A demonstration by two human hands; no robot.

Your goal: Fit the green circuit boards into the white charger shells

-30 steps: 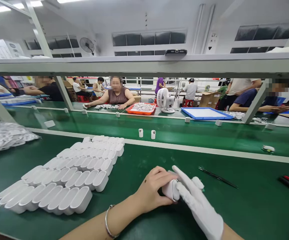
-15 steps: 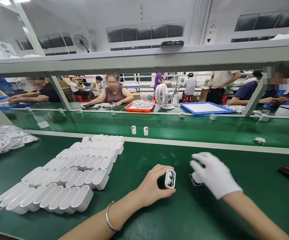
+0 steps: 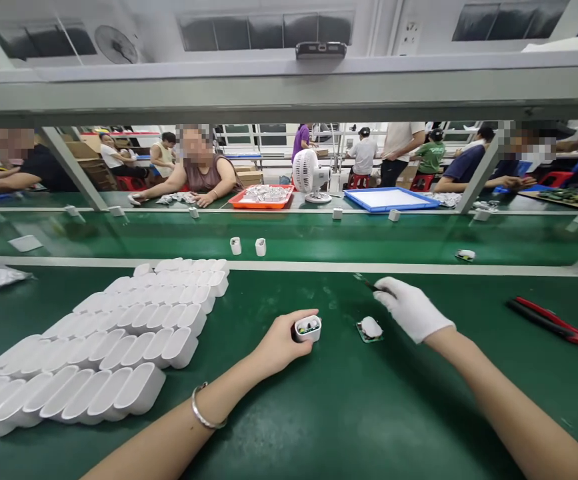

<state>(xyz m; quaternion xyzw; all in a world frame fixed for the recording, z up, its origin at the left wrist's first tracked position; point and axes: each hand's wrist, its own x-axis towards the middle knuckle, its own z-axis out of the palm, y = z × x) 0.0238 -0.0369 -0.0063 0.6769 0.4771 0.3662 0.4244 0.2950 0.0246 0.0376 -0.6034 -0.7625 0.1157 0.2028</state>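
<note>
My bare left hand (image 3: 281,341) is closed round a small white plastic housing (image 3: 308,328), held upright on the green mat with its open end up; green parts show inside. My right hand (image 3: 411,309), in a white glove, pinches a pair of dark tweezers (image 3: 369,284) that point up and left. Between the hands a small green circuit board with a white piece on it (image 3: 369,329) lies on the mat, just left of the gloved fingers.
Rows of several empty white housings (image 3: 119,347) lie at my left. Red-handled cutters (image 3: 553,320) rest at the right. Two white housings (image 3: 247,246) stand on the conveyor belt (image 3: 319,243). Other people sit beyond it, with an orange tray (image 3: 261,197), a fan (image 3: 310,175) and a blue tray (image 3: 386,199).
My hands have parted: the left turned the housing upright, open end up. The gloved right hand let go of it, moved right and picked up the tweezers. The view tilted downward.
</note>
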